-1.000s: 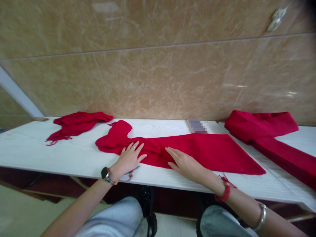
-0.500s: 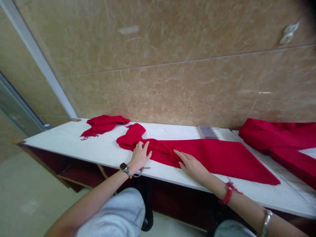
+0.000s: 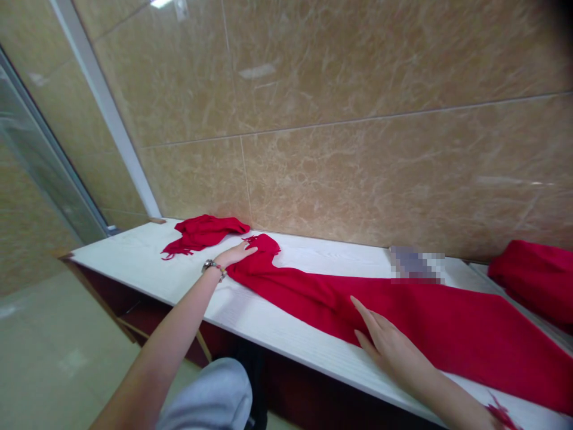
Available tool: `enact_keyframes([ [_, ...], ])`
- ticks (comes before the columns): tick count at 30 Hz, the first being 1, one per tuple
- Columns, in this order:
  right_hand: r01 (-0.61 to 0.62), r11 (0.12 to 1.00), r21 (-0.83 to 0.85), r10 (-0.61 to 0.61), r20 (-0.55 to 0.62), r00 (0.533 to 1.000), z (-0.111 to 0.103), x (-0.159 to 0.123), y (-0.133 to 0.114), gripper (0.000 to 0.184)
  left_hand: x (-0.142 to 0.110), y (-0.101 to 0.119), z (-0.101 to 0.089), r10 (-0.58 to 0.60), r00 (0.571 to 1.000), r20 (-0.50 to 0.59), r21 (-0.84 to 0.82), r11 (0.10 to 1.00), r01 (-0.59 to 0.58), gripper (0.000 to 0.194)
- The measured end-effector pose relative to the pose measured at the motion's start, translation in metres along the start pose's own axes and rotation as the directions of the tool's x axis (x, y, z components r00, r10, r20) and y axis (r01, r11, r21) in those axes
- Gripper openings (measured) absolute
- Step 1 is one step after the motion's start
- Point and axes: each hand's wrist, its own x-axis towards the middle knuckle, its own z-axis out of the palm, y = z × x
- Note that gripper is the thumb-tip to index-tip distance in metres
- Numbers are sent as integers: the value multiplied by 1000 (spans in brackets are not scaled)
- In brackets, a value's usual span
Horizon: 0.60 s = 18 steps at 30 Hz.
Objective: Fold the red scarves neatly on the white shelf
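"How would I work this well from here?"

"Nearest me, I'd lay the right hand [image 3: 389, 340] flat and light by the front edge of the tabletop [image 3: 244, 310], so it steadies the scarf [image 3: 447, 328] while the creases between both hands are eased out."

"Its grip?"

"Apart: thumb well off the fingers, nothing clamped, fingertips over the scarf. I can't tell how firmly they press."

"And the scarf?"

"Lengthwise along the tabletop, from near the front edge at right to a bunched left end that bends toward the back edge."

"The left hand [image 3: 235, 255]?"

"Farther off, fingers over that bunched end, beside the fringe [image 3: 251, 239]. I can't tell whether its grip is pinched on cloth or just resting. I'd take a corner there; pushing the whole bunch could rumple it more."

"Beyond?"

"A crumpled cloth [image 3: 206, 232] by the back edge, toward the left corner."
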Motion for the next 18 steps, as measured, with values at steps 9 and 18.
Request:
enact_keyframes([
  [9,-8,1000,-25,9,30,1000,4,-4,4,46,-5,-31,-11,-216,938,-272,64,968,242,35],
  [18,-36,999,4,36,81,996,2,-5,6,44,-41,-39,-34,-449,809,-379,237,798,554,56],
])
